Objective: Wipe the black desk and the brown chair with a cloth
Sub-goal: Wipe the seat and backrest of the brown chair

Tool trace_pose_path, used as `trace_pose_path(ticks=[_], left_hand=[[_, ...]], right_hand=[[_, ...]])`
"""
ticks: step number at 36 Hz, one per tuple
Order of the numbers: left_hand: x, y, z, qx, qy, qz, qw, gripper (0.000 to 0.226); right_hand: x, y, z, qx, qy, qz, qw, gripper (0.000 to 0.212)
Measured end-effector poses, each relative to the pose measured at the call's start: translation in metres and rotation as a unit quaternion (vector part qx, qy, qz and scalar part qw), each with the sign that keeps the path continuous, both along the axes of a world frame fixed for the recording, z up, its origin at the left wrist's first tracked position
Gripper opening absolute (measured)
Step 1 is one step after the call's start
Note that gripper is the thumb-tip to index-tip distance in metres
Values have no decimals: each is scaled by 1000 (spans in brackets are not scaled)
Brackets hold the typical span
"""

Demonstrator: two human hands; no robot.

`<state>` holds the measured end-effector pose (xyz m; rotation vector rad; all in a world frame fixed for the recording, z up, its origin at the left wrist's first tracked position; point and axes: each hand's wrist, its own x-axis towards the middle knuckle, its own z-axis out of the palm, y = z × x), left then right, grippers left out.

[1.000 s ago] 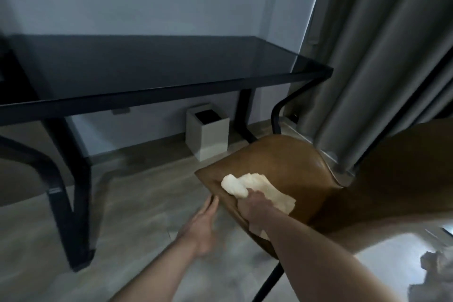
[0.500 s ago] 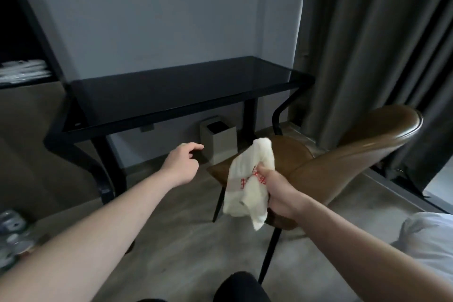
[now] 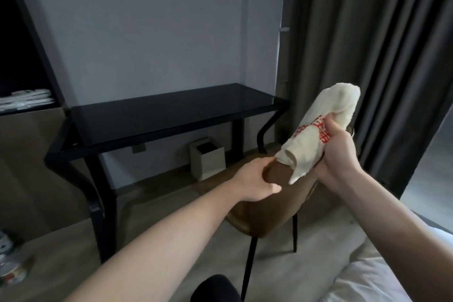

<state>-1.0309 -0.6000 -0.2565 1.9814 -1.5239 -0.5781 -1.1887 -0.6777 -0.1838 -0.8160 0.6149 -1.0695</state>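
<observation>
A cream cloth (image 3: 316, 130) with red print is bunched up and held in the air by my right hand (image 3: 339, 154), whose fingers curl round its middle. It hangs above the brown chair (image 3: 262, 218), which stands on thin black legs in front of me. My left hand (image 3: 255, 179) grips the chair's near edge, fingers over the top and thumb underneath, just beside the cloth's lower corner. The black desk (image 3: 171, 115) stands against the wall beyond the chair, its glossy top bare.
A small white bin (image 3: 208, 157) sits on the floor under the desk. Grey curtains (image 3: 367, 56) hang at the right. White bedding (image 3: 382, 277) fills the lower right. A dark shelf (image 3: 27, 100) with stacked white items is at the left, cans (image 3: 9, 262) on the floor below.
My right hand has lifted the cloth off the chair seat, up and to the right. My left hand has moved across and taken hold of the chair's edge. The view has pulled back.
</observation>
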Motion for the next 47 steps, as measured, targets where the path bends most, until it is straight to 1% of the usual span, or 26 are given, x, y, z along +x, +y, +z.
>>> trace_pose_path(ticks=[2, 4, 7, 9, 12, 15, 17, 18, 19, 20, 22, 23, 24, 28, 30, 31, 32, 35, 38, 39, 40, 41, 42, 44, 45, 47], left_hand=[[-19, -14, 2, -12, -70, 13, 997, 78], [-29, -24, 2, -34, -127, 51, 990, 60], [-31, -28, 4, -51, -141, 80, 985, 34], [-31, -26, 7, -57, -151, 79, 984, 27], [-25, -17, 10, -68, -148, 82, 983, 22], [-5, -1, 12, -60, -135, 85, 985, 14], [14, 13, 15, -54, -122, 83, 988, 9], [25, 20, 17, -46, -114, 83, 989, 8], [35, 26, 18, -35, -107, 86, 990, 9], [44, 32, 19, -21, -103, 97, 990, 15], [60, 41, 21, 7, -116, 123, 986, 35], [68, 45, 21, 15, -119, 132, 984, 40], [76, 49, 21, 18, -116, 136, 984, 41], [100, 63, 18, 8, -91, 141, 986, 26], [107, 64, 14, 6, -81, 147, 986, 29], [109, 63, 13, 3, -79, 148, 986, 32], [110, 62, 11, -1, -79, 149, 986, 35], [112, 58, 9, -9, -91, 151, 984, 42], [112, 56, 6, -25, -108, 152, 982, 38], [112, 56, 6, -29, -114, 152, 981, 37], [110, 57, 6, -30, -117, 151, 981, 38], [109, 57, 6, -29, -120, 151, 981, 39], [109, 57, 6, -28, -122, 150, 981, 39], [108, 58, 8, -24, -118, 146, 982, 38], [107, 58, 9, -21, -112, 145, 983, 37], [106, 60, 11, -15, -96, 143, 985, 36]], right_hand=[[-9, -4, 8, -25, 8, -41, 999, 58], [-17, -6, 16, -64, 25, -75, 995, 50], [-23, -7, 26, -145, 85, -138, 976, 23], [-25, -6, 29, -216, 156, -174, 948, 18], [-23, -7, 23, -323, 250, -205, 890, 27], [-16, -10, 5, -421, 338, -203, 817, 47], [-4, -11, -12, -451, 429, -174, 763, 62], [4, -8, -21, -448, 478, -144, 741, 65], [12, -5, -31, -452, 516, -110, 720, 65], [22, 2, -39, -470, 542, -77, 692, 64], [42, 17, -52, -525, 566, -43, 634, 62], [52, 23, -57, -547, 568, -40, 614, 61], [61, 28, -58, -558, 567, -43, 604, 59], [83, 33, -60, -587, 546, -66, 595, 51], [84, 23, -64, -600, 533, -87, 590, 49], [81, 15, -65, -595, 528, -102, 597, 50], [77, 5, -66, -584, 519, -121, 613, 51], [59, -31, -66, -529, 472, -169, 684, 47], [44, -54, -54, -422, 427, -158, 784, 32], [44, -58, -50, -384, 426, -149, 805, 24], [46, -60, -49, -363, 428, -145, 815, 19], [49, -60, -48, -359, 432, -148, 814, 16], [52, -58, -49, -368, 437, -157, 806, 19], [59, -48, -54, -395, 451, -176, 781, 43], [63, -40, -58, -403, 448, -183, 777, 56], [69, -18, -65, -401, 439, -178, 784, 75]])
